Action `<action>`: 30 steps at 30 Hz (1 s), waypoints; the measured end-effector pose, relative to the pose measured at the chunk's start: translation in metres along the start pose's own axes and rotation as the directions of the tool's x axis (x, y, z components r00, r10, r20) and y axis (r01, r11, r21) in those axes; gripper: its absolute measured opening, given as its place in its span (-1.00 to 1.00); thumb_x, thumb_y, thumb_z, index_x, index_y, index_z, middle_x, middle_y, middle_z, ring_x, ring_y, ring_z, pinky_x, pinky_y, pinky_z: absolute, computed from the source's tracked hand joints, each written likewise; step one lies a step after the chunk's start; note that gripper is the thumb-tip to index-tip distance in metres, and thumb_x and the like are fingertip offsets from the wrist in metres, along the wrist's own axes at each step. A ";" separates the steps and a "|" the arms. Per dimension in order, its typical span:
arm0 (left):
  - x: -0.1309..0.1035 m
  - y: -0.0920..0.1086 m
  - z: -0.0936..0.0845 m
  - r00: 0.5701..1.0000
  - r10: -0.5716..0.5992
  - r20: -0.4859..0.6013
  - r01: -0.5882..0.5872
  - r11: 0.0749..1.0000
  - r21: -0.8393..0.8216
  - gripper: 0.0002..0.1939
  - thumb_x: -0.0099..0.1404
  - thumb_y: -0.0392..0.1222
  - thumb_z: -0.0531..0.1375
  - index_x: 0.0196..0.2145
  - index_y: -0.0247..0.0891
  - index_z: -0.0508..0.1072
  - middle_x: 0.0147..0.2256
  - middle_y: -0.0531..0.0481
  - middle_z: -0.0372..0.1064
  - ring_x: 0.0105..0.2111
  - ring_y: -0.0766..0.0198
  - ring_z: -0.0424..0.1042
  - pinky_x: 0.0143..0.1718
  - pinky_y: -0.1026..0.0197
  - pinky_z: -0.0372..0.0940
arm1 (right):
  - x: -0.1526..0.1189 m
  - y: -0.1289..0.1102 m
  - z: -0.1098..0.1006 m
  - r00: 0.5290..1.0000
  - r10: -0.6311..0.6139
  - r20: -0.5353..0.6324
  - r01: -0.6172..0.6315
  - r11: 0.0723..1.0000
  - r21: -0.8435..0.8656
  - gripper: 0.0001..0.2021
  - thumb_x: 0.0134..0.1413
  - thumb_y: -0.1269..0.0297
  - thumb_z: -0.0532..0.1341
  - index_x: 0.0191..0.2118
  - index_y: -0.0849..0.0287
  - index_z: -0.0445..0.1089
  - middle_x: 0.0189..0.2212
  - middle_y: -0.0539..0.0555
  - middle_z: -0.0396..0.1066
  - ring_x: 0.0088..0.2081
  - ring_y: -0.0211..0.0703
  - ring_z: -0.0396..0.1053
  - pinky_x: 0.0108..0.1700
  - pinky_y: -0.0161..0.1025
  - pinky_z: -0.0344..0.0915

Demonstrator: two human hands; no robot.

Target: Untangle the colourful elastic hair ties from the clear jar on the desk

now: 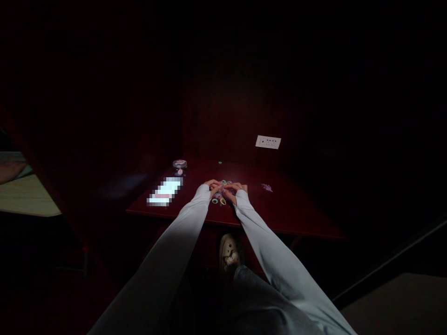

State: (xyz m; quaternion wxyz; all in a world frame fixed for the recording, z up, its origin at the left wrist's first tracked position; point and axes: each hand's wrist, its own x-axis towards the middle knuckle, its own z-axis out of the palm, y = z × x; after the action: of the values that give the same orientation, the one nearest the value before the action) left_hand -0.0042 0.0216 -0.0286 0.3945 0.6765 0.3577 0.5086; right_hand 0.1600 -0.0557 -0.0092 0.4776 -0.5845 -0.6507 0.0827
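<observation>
A pile of small coloured rings that look like hair ties lies on the dark red table, partly hidden under my hands. My left hand reaches over the pile's left side with its fingers curled inward. From the right, my right hand meets it, fingers bent and closed together. The fingertips of both hands almost touch above the pile; whatever is pinched between them is too small and dim to name. A green hair tie and a yellow hair tie show at the near edge.
A clear round jar stands at the back left, behind a bright blurred screen. Purple pieces lie together on the right. One small ring sits near the back wall, which carries a white socket plate.
</observation>
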 end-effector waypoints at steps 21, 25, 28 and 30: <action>-0.002 -0.002 0.004 0.999 0.024 -0.034 -0.022 0.999 0.050 -0.86 0.11 -0.18 0.42 -0.40 -0.26 0.58 -0.52 0.07 0.46 -0.50 0.36 0.34 -0.41 0.32 0.25 | 0.003 0.009 0.004 0.999 0.027 -0.042 -0.029 0.999 -0.035 -0.75 0.19 -0.01 0.37 -0.36 0.02 0.64 -0.19 0.12 0.56 0.01 0.10 0.31 0.11 0.01 0.22; -0.002 0.000 0.003 0.999 0.018 -0.034 -0.016 0.999 0.050 -0.85 0.13 -0.17 0.43 -0.39 -0.25 0.57 -0.51 0.07 0.46 -0.48 0.35 0.36 -0.40 0.32 0.27 | 0.003 0.010 0.005 0.999 0.031 -0.044 -0.032 0.999 -0.024 -0.76 0.20 -0.01 0.35 -0.35 0.00 0.65 -0.18 0.12 0.56 0.02 0.11 0.29 0.11 0.01 0.20; -0.002 0.002 0.002 1.000 0.001 -0.021 0.000 0.999 0.045 -0.86 0.14 -0.19 0.42 -0.39 -0.26 0.56 -0.50 0.07 0.48 -0.48 0.35 0.37 -0.40 0.32 0.26 | 0.003 0.011 0.005 0.998 0.036 -0.046 -0.037 0.999 -0.026 -0.78 0.18 0.01 0.37 -0.34 0.01 0.66 -0.17 0.11 0.57 0.01 0.09 0.29 0.10 0.00 0.21; -0.003 0.003 0.002 1.000 0.003 -0.029 -0.002 1.000 0.030 -0.89 0.16 -0.22 0.40 -0.39 -0.26 0.56 -0.50 0.06 0.50 -0.49 0.35 0.37 -0.40 0.32 0.25 | 0.003 0.011 0.005 0.998 0.043 -0.040 -0.045 0.998 -0.043 -0.80 0.18 0.05 0.37 -0.33 0.01 0.66 -0.17 0.11 0.56 0.01 0.09 0.29 0.11 0.00 0.21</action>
State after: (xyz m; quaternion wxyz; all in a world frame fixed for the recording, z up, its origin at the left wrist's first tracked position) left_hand -0.0021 0.0173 -0.0270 0.3786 0.6755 0.3700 0.5134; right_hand 0.1645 -0.0474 -0.0172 0.4753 -0.6105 -0.6299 0.0677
